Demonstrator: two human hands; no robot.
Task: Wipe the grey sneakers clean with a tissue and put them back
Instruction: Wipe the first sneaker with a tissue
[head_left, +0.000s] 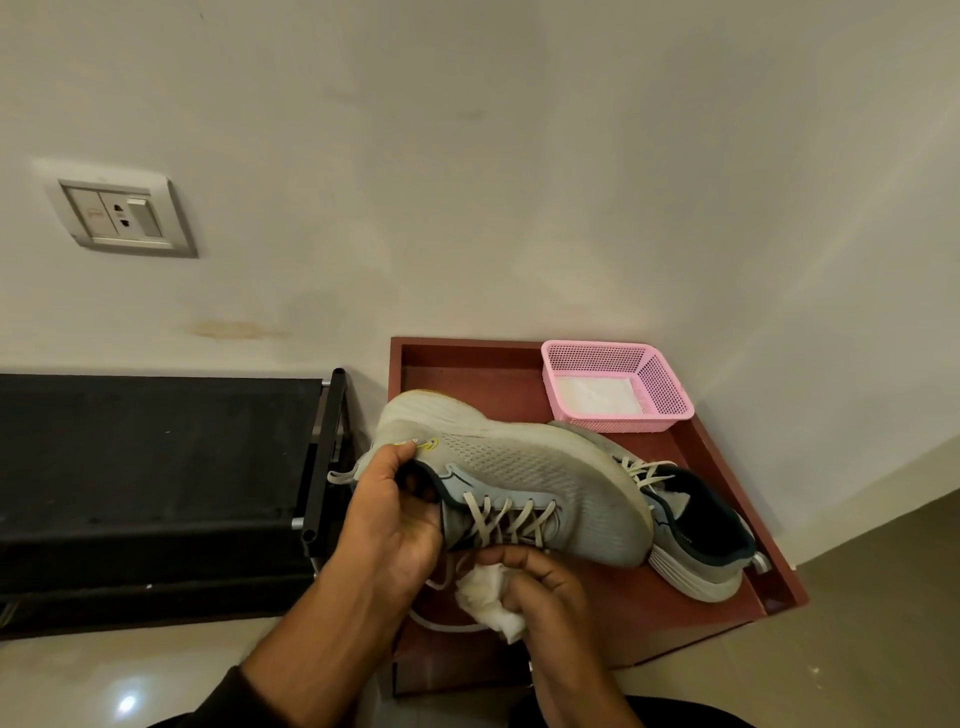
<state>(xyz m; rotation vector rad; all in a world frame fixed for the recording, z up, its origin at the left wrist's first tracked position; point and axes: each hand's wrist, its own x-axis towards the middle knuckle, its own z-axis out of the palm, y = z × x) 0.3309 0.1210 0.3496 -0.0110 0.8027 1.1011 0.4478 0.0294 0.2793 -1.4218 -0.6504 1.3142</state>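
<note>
Left hand: the left hand (387, 512) holds a grey mesh sneaker with pale laces and a thick white sole (511, 475) at its heel end; the thumb lies on the heel by a small yellow mark, and the other fingers (415, 480) curl into the opening of the shoe.
Held sneaker: it is lifted above the tray and tilted on its side, with the sole turned away toward the wall and the toe pointing to the right.
Right hand: the right hand (540, 587) grasps a crumpled white tissue (491, 597); its fingers are curled round the tissue, just under the laced part of the held sneaker. It is not clear if the tissue touches the shoe.
Second sneaker: the other grey sneaker with a dark lining (696, 530) lies on the tray, partly behind the toe of the held one.
Tray: a dark red wooden tray with raised edges (467, 364) stands in the corner of the room and serves as the desk here.
Basket: a pink perforated plastic basket (660, 379) sits at the far right corner of the tray, with white tissues inside.
Left side: a black fabric shoe rack with a metal frame (156, 467) stands beside the tray.
Wall: a white switch and socket plate (122, 215) is on the pale wall.
</note>
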